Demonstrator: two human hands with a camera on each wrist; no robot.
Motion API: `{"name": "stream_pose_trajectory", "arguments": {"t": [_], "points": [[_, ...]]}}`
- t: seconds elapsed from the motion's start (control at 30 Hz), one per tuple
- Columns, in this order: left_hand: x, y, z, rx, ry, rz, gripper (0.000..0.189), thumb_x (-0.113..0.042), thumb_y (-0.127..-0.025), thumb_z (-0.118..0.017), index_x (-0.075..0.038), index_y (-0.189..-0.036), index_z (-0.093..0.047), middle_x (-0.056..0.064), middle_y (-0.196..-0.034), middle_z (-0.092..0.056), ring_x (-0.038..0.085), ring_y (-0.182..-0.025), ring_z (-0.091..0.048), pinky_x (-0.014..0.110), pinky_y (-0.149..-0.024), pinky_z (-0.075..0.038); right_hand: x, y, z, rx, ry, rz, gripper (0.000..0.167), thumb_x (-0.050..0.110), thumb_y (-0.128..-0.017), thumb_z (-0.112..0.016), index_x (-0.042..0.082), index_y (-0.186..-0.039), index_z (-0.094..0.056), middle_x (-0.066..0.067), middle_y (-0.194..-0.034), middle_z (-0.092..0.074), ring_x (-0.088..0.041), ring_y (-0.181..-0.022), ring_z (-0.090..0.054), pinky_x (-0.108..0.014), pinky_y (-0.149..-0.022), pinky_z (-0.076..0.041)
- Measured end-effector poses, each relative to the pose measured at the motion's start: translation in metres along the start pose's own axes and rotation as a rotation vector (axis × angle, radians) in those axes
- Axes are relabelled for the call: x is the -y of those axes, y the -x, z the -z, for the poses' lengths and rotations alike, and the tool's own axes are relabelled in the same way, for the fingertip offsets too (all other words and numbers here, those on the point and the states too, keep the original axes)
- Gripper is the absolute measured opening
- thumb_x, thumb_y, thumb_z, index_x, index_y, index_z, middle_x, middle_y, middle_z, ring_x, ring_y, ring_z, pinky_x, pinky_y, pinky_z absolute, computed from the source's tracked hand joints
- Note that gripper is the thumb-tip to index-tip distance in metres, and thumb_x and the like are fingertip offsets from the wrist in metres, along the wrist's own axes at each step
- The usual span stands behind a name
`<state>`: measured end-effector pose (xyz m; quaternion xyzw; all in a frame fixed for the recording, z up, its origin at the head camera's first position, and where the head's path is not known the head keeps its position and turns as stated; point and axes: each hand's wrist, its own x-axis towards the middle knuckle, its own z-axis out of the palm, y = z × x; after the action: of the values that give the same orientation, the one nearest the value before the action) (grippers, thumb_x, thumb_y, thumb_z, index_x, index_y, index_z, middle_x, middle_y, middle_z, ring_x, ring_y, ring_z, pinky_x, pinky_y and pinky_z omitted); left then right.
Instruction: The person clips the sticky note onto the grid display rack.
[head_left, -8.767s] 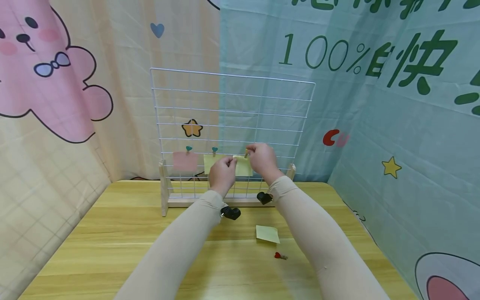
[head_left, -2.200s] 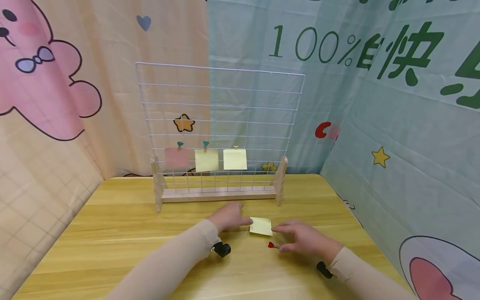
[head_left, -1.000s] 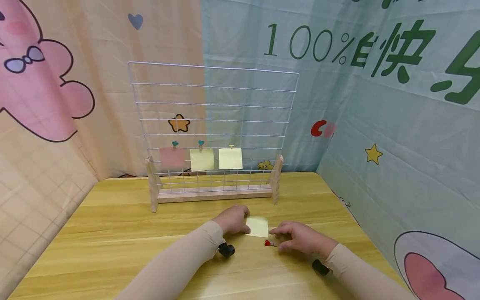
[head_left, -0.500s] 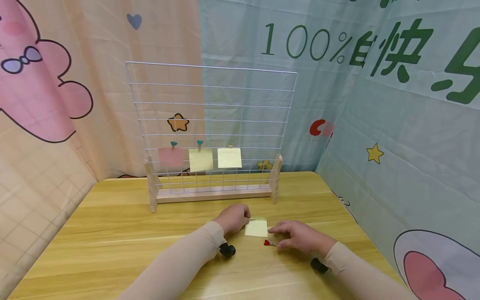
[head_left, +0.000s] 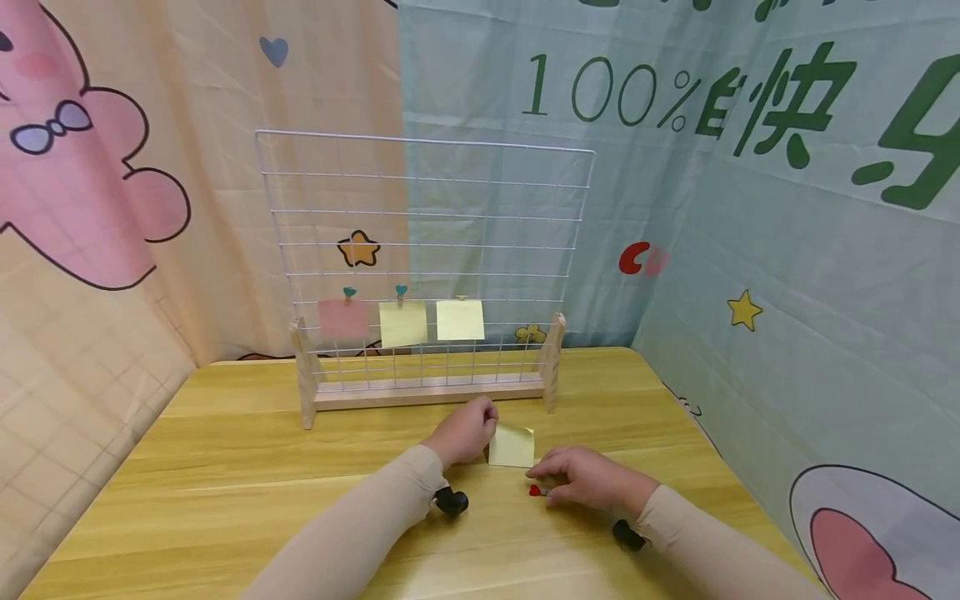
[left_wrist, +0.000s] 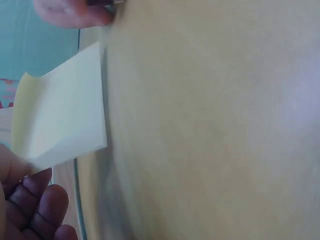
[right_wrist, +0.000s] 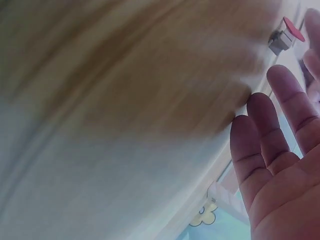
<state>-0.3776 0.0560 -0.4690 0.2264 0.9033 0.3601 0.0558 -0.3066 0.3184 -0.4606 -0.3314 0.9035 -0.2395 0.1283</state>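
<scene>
My left hand (head_left: 467, 432) pinches a pale yellow sticky note (head_left: 512, 447) by its left edge. In the left wrist view the sticky note (left_wrist: 67, 107) stands tilted up off the table, with the thumb against its corner and the other fingers curled. Just right of the note, my right hand (head_left: 596, 482) hovers low with fingers loosely bent. A small wooden clip with a red heart (head_left: 535, 491) lies by its thumb and forefinger. In the right wrist view the heart clip (right_wrist: 283, 37) shows beyond the fingertips; I see no grip on it.
Behind the hands stands a white wire grid rack (head_left: 423, 218) on wooden feet. Clipped along it hang a pink note (head_left: 343, 319), a yellow note (head_left: 402, 323) and a paler yellow note (head_left: 461, 320). The wooden table (head_left: 225, 467) meets printed curtains at back and right.
Earlier, both hands were at the rack with the third note, which now hangs there. Since then they came down to the table; the left has just raised the loose note, and the right moved slightly left.
</scene>
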Motion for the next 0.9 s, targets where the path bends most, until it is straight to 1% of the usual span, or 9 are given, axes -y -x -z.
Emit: {"name": "stream_pose_trajectory", "arguments": {"t": [0.1, 0.17, 0.23, 0.3, 0.4, 0.6, 0.8, 0.87, 0.9], "points": [[0.001, 0.000, 0.007, -0.025, 0.058, -0.029, 0.003, -0.018, -0.107, -0.060, -0.015, -0.107, -0.060, 0.000, -0.096, -0.062, 0.016, -0.081, -0.057, 0.032, -0.072, -0.050, 0.002, -0.002, -0.001, 0.008, 0.040, -0.003, 0.036, 0.023, -0.095, -0.080, 0.020, -0.131, -0.076, 0.007, -0.120, -0.070, -0.004, -0.107, -0.061, -0.030, -0.098, -0.054], [0.001, 0.001, 0.013, -0.031, 0.104, -0.044, 0.004, -0.017, -0.106, -0.062, -0.015, -0.107, -0.059, -0.001, -0.097, -0.061, 0.015, -0.085, -0.057, 0.030, -0.074, -0.050, 0.002, -0.004, -0.003, 0.012, 0.072, -0.003, 0.033, 0.023, -0.095, -0.079, 0.022, -0.128, -0.077, 0.010, -0.115, -0.069, 0.000, -0.101, -0.059, -0.028, -0.093, -0.054], [0.000, 0.002, 0.019, -0.041, 0.171, -0.072, 0.006, -0.014, -0.105, -0.064, -0.011, -0.109, -0.060, 0.001, -0.097, -0.061, 0.016, -0.087, -0.056, 0.030, -0.077, -0.051, 0.002, -0.006, -0.004, 0.014, 0.098, -0.001, 0.030, 0.023, -0.096, -0.079, 0.023, -0.126, -0.078, 0.013, -0.110, -0.068, 0.002, -0.095, -0.056, -0.026, -0.089, -0.053], [-0.003, 0.003, 0.025, -0.059, 0.233, -0.091, 0.007, -0.012, -0.104, -0.065, -0.009, -0.109, -0.062, 0.003, -0.097, -0.062, 0.017, -0.088, -0.056, 0.032, -0.079, -0.051, 0.003, -0.008, -0.005, 0.014, 0.122, 0.008, 0.028, 0.022, -0.096, -0.079, 0.023, -0.124, -0.079, 0.014, -0.107, -0.068, 0.003, -0.092, -0.055, -0.025, -0.087, -0.053], [-0.007, 0.004, 0.034, -0.097, 0.283, -0.113, 0.005, -0.011, -0.104, -0.065, -0.008, -0.109, -0.066, 0.004, -0.099, -0.065, 0.017, -0.089, -0.057, 0.034, -0.081, -0.051, 0.005, -0.011, -0.006, 0.011, 0.149, 0.016, 0.026, 0.021, -0.096, -0.078, 0.022, -0.122, -0.079, 0.014, -0.106, -0.069, 0.004, -0.091, -0.055, -0.025, -0.087, -0.054], [-0.016, 0.005, 0.047, -0.129, 0.300, -0.090, 0.010, -0.018, -0.107, -0.063, -0.014, -0.111, -0.071, 0.001, -0.107, -0.071, 0.014, -0.093, -0.060, 0.035, -0.086, -0.053, 0.009, -0.016, -0.006, 0.020, 0.167, 0.018, 0.022, 0.018, -0.095, -0.079, 0.019, -0.117, -0.081, 0.012, -0.103, -0.071, 0.004, -0.089, -0.057, -0.025, -0.086, -0.055], [-0.026, 0.007, 0.055, -0.131, 0.317, -0.067, 0.016, -0.025, -0.109, -0.060, -0.015, -0.114, -0.071, 0.001, -0.108, -0.070, 0.017, -0.093, -0.061, 0.034, -0.083, -0.053, 0.012, -0.018, -0.008, 0.029, 0.206, 0.030, 0.017, 0.019, -0.096, -0.079, 0.017, -0.112, -0.081, 0.012, -0.099, -0.070, 0.004, -0.086, -0.056, -0.023, -0.082, -0.054], [-0.030, 0.007, 0.056, -0.130, 0.323, -0.065, 0.016, -0.025, -0.110, -0.058, -0.015, -0.115, -0.069, 0.002, -0.108, -0.069, 0.017, -0.093, -0.061, 0.034, -0.082, -0.053, 0.013, -0.018, -0.007, 0.027, 0.185, 0.018, 0.017, 0.018, -0.097, -0.078, 0.015, -0.114, -0.080, 0.011, -0.099, -0.069, 0.003, -0.086, -0.056, -0.023, -0.081, -0.053], [-0.032, 0.007, 0.057, -0.131, 0.327, -0.068, 0.016, -0.025, -0.110, -0.058, -0.015, -0.115, -0.069, 0.002, -0.108, -0.068, 0.018, -0.092, -0.060, 0.033, -0.082, -0.052, 0.013, -0.017, -0.006, 0.024, 0.161, -0.004, 0.019, 0.018, -0.097, -0.077, 0.014, -0.115, -0.079, 0.010, -0.099, -0.069, 0.003, -0.086, -0.056, -0.023, -0.081, -0.053]]}}
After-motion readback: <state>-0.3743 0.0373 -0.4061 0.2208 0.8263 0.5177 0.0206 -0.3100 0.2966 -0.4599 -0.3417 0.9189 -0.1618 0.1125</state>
